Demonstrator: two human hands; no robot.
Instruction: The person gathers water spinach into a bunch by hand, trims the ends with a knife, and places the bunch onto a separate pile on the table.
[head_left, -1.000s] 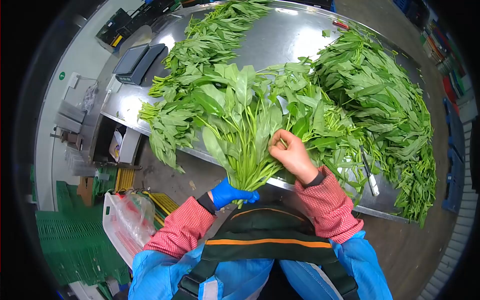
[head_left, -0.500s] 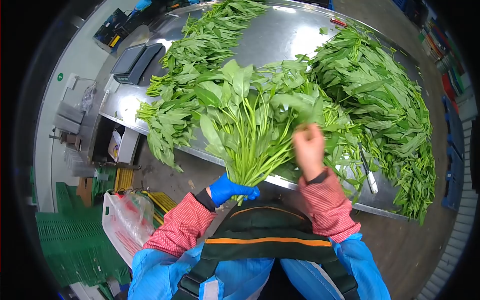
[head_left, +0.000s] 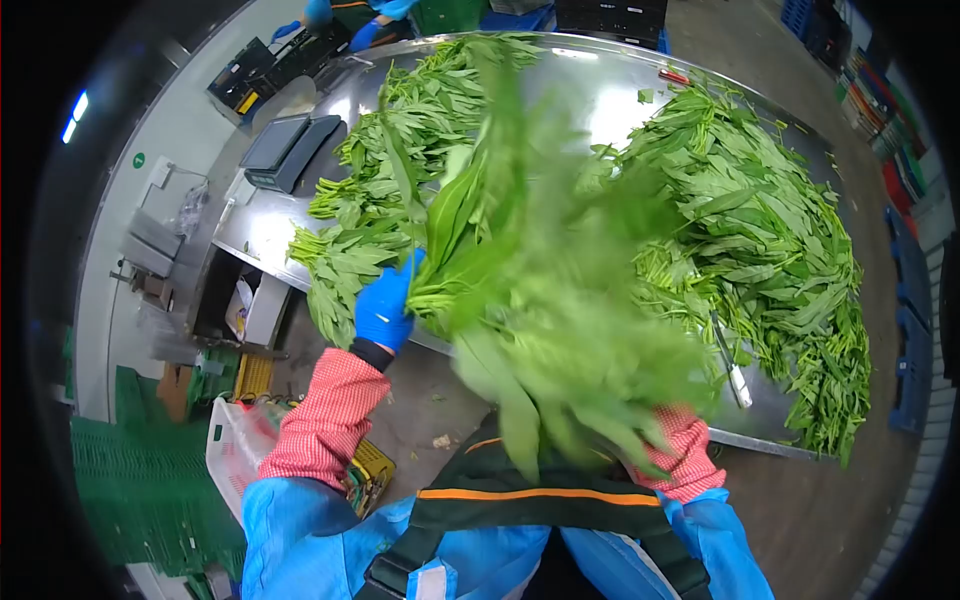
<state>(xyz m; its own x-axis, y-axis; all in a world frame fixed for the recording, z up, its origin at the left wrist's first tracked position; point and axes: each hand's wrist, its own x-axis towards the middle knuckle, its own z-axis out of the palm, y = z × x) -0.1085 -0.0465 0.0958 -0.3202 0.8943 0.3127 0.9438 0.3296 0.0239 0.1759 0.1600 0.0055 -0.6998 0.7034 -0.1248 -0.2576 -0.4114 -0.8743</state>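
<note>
My left hand (head_left: 385,308), in a blue glove, is closed round the stem ends of a bunch of water spinach (head_left: 465,250). The bunch is held over the table's near edge, its leaves fanned out to the right and smeared by motion. Those leaves cover my right hand; only its red checked sleeve (head_left: 685,450) shows below them, so I cannot see its fingers. Several bundles of water spinach (head_left: 350,250) lie in a row on the left of the table. A large loose heap of water spinach (head_left: 750,190) spreads over the right side.
A steel table (head_left: 262,225) carries a scale (head_left: 285,150) at the left. A white-handled knife (head_left: 738,380) lies near the right front, and a red-handled tool (head_left: 674,76) at the back. Crates (head_left: 150,490) stand lower left. Another person's gloved hand (head_left: 366,36) is at the far edge.
My left hand has moved up and left with the bunch, which has tipped from upright to sideways. My right hand has gone down behind the leaves. Another person has come into view at the back.
</note>
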